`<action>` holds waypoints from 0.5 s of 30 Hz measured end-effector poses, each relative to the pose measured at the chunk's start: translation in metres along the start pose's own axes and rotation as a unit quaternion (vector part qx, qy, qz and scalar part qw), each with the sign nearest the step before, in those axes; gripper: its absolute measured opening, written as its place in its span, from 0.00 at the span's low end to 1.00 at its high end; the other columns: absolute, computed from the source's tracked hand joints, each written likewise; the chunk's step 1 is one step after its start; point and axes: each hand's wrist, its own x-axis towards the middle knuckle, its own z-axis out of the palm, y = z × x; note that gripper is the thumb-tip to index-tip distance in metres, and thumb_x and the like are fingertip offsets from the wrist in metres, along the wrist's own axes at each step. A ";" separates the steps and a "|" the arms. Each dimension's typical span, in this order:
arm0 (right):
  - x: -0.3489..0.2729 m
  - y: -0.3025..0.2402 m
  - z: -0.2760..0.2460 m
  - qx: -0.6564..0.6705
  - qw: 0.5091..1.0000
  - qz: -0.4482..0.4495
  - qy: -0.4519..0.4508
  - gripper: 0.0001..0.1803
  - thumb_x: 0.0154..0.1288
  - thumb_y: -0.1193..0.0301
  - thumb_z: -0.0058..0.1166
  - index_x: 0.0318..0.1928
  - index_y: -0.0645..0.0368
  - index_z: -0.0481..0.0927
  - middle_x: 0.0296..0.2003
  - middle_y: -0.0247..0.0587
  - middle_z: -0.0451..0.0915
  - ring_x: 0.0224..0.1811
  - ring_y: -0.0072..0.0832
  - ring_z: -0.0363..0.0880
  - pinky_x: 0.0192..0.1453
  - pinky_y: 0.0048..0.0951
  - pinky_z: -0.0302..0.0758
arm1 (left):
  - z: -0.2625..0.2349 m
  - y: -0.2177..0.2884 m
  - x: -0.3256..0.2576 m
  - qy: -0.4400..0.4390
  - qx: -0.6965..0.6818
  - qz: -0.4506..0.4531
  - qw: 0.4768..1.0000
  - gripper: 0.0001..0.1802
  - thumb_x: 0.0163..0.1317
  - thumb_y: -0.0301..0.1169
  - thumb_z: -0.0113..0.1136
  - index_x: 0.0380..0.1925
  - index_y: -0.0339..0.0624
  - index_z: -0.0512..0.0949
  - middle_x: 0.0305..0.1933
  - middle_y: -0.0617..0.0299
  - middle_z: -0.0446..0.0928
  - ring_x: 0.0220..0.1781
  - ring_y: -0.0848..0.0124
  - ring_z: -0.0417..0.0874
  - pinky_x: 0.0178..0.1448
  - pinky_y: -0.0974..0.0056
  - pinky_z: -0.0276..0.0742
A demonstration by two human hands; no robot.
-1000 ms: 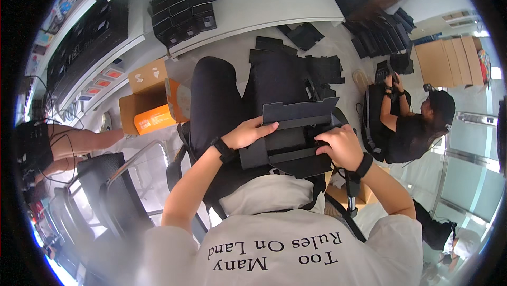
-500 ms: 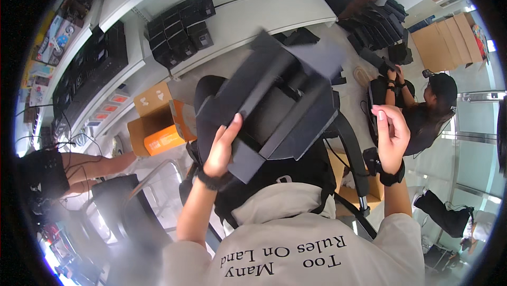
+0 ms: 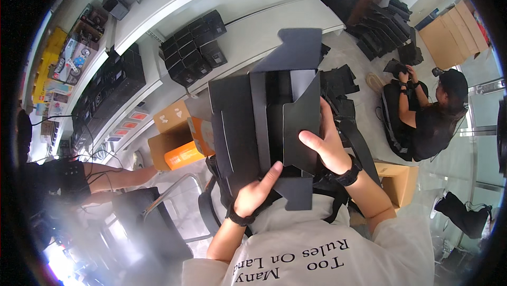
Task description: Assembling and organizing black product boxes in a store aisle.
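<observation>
A black cardboard box (image 3: 232, 127) lies over my lap with its flaps unfolded, one pointing away and one toward me. Between its walls I see a narrow black hollow. My left hand (image 3: 256, 195) grips the near edge, thumb lying over the rim and the other fingers hidden underneath. On the right side, my right hand (image 3: 330, 143) clasps a folded side panel, with its thumb on top and its fingers wrapped round the outer side.
Ahead stands a white shelf (image 3: 280, 27) with stacked small black boxes (image 3: 193, 48). An opened brown carton (image 3: 171, 114) with an orange box (image 3: 184, 155) is at the left. Flat black cardboard pieces (image 3: 340, 82) lie on the floor. A seated co-worker (image 3: 441, 111) handles a black piece at the right.
The box has turned and now sits straighter, its hollow facing up. My right hand has come in from the right, where it was raised off the box, and taken hold of its side panel.
</observation>
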 end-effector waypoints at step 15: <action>-0.004 -0.004 -0.003 0.090 0.995 0.042 -0.013 0.47 0.65 0.64 0.61 0.74 0.61 0.46 0.62 0.46 0.68 0.62 0.30 0.69 0.67 0.31 0.66 | -0.020 0.005 0.011 -0.176 -0.210 0.108 0.956 0.59 0.59 0.67 0.52 0.76 0.39 0.39 0.79 0.54 0.45 0.79 0.63 0.48 0.79 0.59 0.43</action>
